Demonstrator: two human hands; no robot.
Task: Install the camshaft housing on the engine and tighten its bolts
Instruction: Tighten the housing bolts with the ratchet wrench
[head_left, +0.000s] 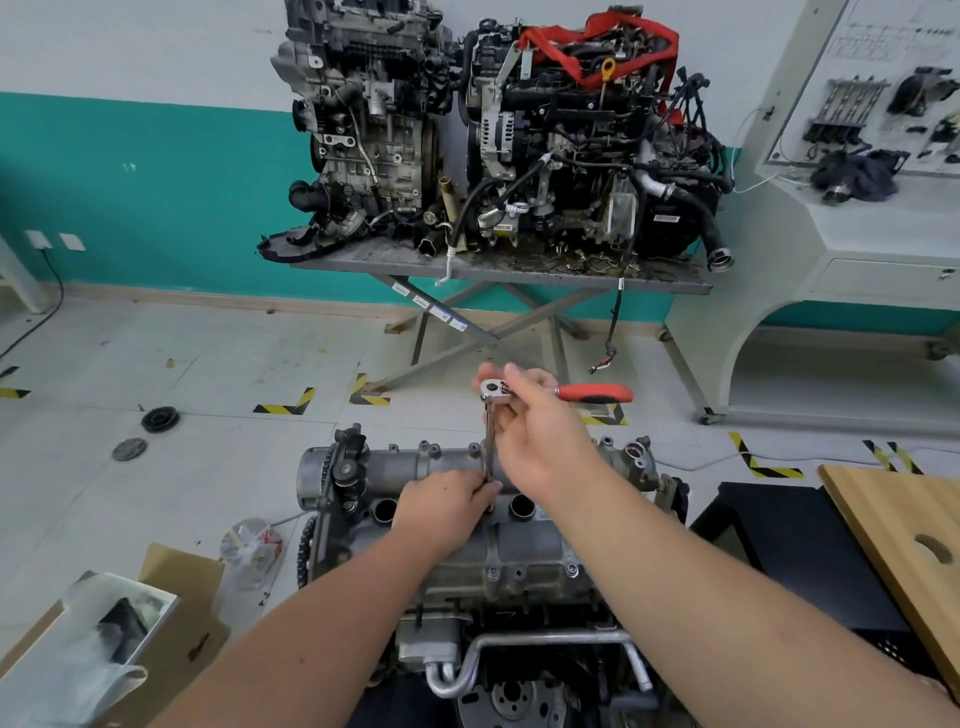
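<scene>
Head view: ratchet (555, 393) upright mid-housing (524, 540), floor (208, 374) beyond.

Both forearms are bare to the frame's lower edge; no sleeves show. The left hand (447, 506) and right hand (540, 439) are ungloved; no rings or watch.

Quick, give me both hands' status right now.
Left hand: fingers pinch the lower end of the extension bar.
Right hand: fingers grip the ratchet at its head.
</scene>
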